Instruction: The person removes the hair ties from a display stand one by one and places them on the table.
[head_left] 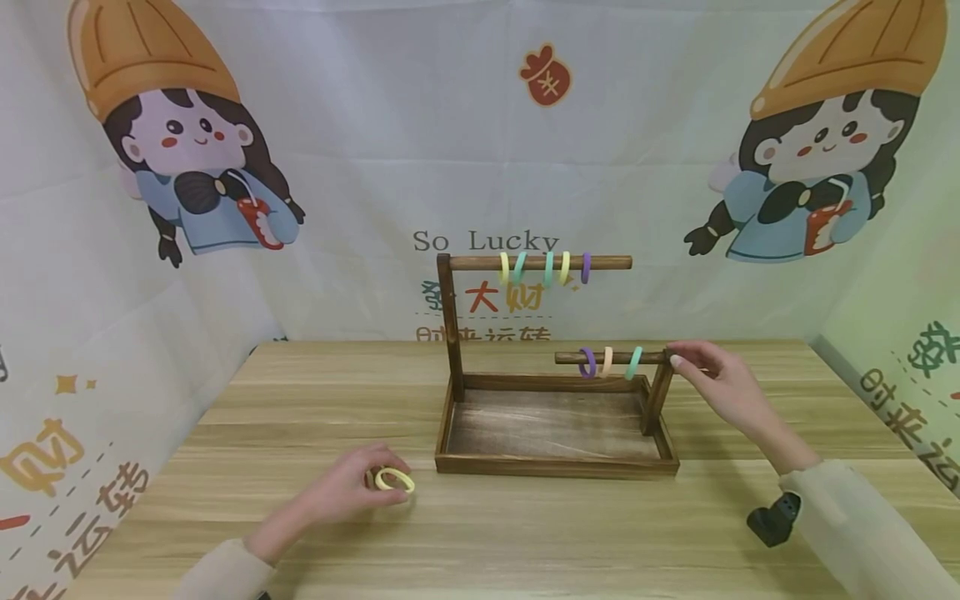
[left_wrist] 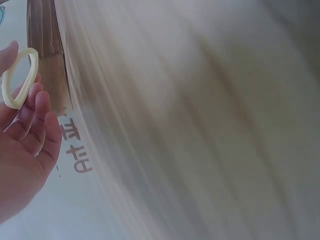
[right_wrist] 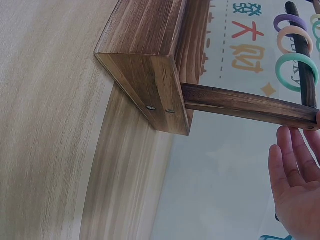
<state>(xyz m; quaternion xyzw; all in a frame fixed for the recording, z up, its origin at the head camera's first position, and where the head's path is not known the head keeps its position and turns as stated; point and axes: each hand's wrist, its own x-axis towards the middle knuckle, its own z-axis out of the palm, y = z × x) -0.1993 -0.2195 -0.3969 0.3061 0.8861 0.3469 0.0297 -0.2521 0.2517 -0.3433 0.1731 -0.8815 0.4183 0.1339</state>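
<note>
My left hand is over the table left of the wooden rack, pinching a pale yellow ring between thumb and fingers. In the left wrist view the same ring stands upright in the fingertips. The dark wooden rack has a tray base and two bars. My right hand grips the top of its short right post with thumb and index finger. In the right wrist view, that hand's other fingers extend below the post's end. On the lower bar hang a purple ring, a peach ring and a mint ring.
Several yellow, mint and purple rings hang along the higher bar, whose right end is free. A tall post carries it on the left. The wood-grain table reaches back to a printed cloth.
</note>
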